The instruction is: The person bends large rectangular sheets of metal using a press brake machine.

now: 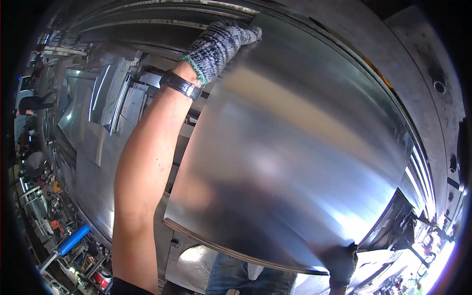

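Note:
A large shiny metal sheet (295, 147) lies in front of me and fills the middle and right of the view. My left hand (221, 46), in a grey and black knit glove with a green cuff, reaches to the sheet's far left corner, its fingers pressed together at the edge. A dark band circles that wrist. At the sheet's near right corner is my right hand (342, 260), in a dark glove, holding the near edge. Its fingers are partly in shadow.
A heavy machine beam (418, 64) runs along the far right side. Flat metal pieces (83, 103) lie at the left. Beyond them are a blue cylinder (73, 239), cluttered tools and a person (34, 103) in dark clothing.

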`<state>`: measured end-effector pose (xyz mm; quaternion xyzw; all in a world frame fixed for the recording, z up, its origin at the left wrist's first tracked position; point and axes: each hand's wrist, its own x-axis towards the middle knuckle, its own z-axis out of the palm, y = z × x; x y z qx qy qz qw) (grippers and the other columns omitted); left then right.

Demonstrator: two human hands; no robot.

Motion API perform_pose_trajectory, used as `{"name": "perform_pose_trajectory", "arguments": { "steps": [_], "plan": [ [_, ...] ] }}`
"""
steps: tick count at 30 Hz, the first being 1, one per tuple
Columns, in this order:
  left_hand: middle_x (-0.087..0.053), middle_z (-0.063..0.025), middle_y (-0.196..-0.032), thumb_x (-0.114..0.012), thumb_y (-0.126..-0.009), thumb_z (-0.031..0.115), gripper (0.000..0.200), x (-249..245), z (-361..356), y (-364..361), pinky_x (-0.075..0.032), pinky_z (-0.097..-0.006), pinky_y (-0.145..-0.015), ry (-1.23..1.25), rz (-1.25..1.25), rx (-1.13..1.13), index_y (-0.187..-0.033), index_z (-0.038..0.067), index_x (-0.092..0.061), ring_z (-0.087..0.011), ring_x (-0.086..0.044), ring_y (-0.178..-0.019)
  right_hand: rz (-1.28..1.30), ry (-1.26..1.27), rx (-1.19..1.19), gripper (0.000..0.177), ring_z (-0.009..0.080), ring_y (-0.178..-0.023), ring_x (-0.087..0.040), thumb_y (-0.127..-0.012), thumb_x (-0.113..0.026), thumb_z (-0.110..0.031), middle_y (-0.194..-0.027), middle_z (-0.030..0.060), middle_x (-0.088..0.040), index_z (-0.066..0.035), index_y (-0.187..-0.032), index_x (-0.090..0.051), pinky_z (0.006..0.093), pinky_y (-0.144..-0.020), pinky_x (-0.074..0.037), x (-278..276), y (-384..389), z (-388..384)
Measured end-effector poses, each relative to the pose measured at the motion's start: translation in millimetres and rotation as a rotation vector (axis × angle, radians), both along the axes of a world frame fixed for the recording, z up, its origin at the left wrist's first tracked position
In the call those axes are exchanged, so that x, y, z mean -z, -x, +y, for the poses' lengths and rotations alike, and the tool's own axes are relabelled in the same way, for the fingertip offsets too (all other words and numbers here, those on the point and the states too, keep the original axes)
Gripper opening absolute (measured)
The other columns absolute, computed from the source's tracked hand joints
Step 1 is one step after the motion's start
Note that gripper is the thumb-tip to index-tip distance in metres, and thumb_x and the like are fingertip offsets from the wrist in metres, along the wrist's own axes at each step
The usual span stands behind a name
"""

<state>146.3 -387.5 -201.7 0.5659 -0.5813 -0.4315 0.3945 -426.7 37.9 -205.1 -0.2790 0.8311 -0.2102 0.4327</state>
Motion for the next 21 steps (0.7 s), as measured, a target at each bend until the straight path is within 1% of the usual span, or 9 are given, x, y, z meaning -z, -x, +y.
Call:
{"name": "perform_pose_trajectory", "arguments": {
  "steps": [1, 3, 5, 7, 9, 11, 13, 17, 21],
  "plan": [
    [-0.074, -0.0044, -0.109, -0.067, -0.092, 0.022, 0.026, -2, 1, 0, -0.049, -0.0298, -0.093, -0.002, -0.003, -0.001, -0.112, 0.007, -0.073, -0.0158, -0.066, -0.102, -0.003, -0.002, -0.001, 0.049, 0.0299, -0.070, -0.057, -0.093, -0.054, -0.051, -0.075, 0.0109, -0.056, -0.003, -0.084, -0.058, 0.0444, -0.066, -0.048, -4, -4, -3],
    [-0.072, -0.0061, -0.113, -0.065, -0.093, 0.021, 0.027, -9, 3, 5, -0.048, -0.0288, -0.096, -0.167, 0.150, -0.075, -0.114, 0.005, -0.072, -0.0158, -0.066, -0.105, -0.134, 0.040, -0.019, 0.058, 0.0242, -0.077, -0.066, -0.099, -0.050, -0.052, -0.086, 0.0124, -0.069, 0.003, -0.107, -0.065, 0.0370, -0.074, -0.053, -19, -12, -11],
    [-0.072, -0.0069, -0.113, -0.061, -0.095, 0.022, 0.027, -4, -1, 4, -0.049, -0.0305, -0.095, -0.117, 0.110, -0.061, -0.114, 0.005, -0.071, -0.0167, -0.066, -0.106, -0.173, -0.001, 0.055, 0.059, 0.0231, -0.075, -0.065, -0.098, -0.051, -0.053, -0.085, 0.0114, -0.069, 0.004, -0.105, -0.066, 0.0353, -0.073, -0.054, -28, -26, -18],
    [-0.072, -0.0078, -0.114, -0.057, -0.097, 0.023, 0.029, 4, -1, 0, -0.050, -0.0322, -0.095, -0.070, 0.068, -0.044, -0.114, 0.004, -0.071, -0.0177, -0.066, -0.108, -0.089, -0.006, 0.115, 0.037, 0.0282, -0.062, -0.062, -0.083, -0.067, -0.043, -0.067, 0.0069, -0.062, -0.006, -0.078, -0.061, 0.0422, -0.062, -0.050, -33, -46, -32],
    [-0.071, -0.0083, -0.116, -0.053, -0.099, 0.017, 0.028, 11, -2, -4, -0.048, -0.0314, -0.100, 0.015, 0.040, -0.025, -0.117, 0.004, -0.069, -0.0187, -0.064, -0.113, 0.000, -0.042, 0.175, 0.037, 0.0296, -0.062, -0.062, -0.083, -0.067, -0.043, -0.068, 0.0085, -0.063, -0.007, -0.080, -0.060, 0.0420, -0.062, -0.050, -38, -65, -48],
    [-0.070, -0.0082, -0.119, -0.063, -0.094, 0.018, 0.032, 5, 4, -2, -0.047, -0.0291, -0.102, -0.023, 0.123, -0.018, -0.121, 0.002, -0.067, -0.0163, -0.064, -0.114, 0.100, -0.088, 0.245, 0.037, 0.0309, -0.062, -0.062, -0.084, -0.068, -0.043, -0.069, 0.0100, -0.064, -0.007, -0.082, -0.060, 0.0418, -0.062, -0.051, -49, -74, -64],
    [-0.069, -0.0096, -0.122, -0.061, -0.094, 0.017, 0.033, 11, 5, -4, -0.046, -0.0295, -0.103, 0.013, 0.133, -0.050, -0.122, 0.002, -0.066, -0.0176, -0.063, -0.115, -0.032, -0.114, 0.074, 0.055, 0.0164, -0.075, -0.062, -0.102, -0.047, -0.049, -0.083, 0.0074, -0.068, 0.002, -0.098, -0.068, 0.0322, -0.072, -0.051, -62, -78, -70],
    [-0.068, -0.0118, -0.123, -0.060, -0.094, 0.016, 0.034, 8, 1, -7, -0.046, -0.0299, -0.104, -0.169, 0.376, -0.082, -0.123, -0.002, -0.065, -0.0183, -0.062, -0.117, -0.259, -0.011, 0.379, 0.048, 0.0089, -0.068, -0.054, -0.103, -0.048, -0.046, -0.075, -0.0004, -0.062, -0.003, -0.094, -0.066, 0.0273, -0.064, -0.046, -60, -77, -65],
    [-0.066, -0.0124, -0.127, -0.057, -0.096, 0.012, 0.032, 13, -3, -11, -0.047, -0.0292, -0.103, -0.236, 0.441, -0.209, -0.125, -0.003, -0.063, -0.0189, -0.061, -0.119, -0.430, -0.021, 0.287, 0.040, 0.0053, -0.070, -0.052, -0.104, -0.050, -0.041, -0.079, -0.0033, -0.062, -0.006, -0.094, -0.066, 0.0248, -0.062, -0.044, -72, -67, -69]
  ]
}}
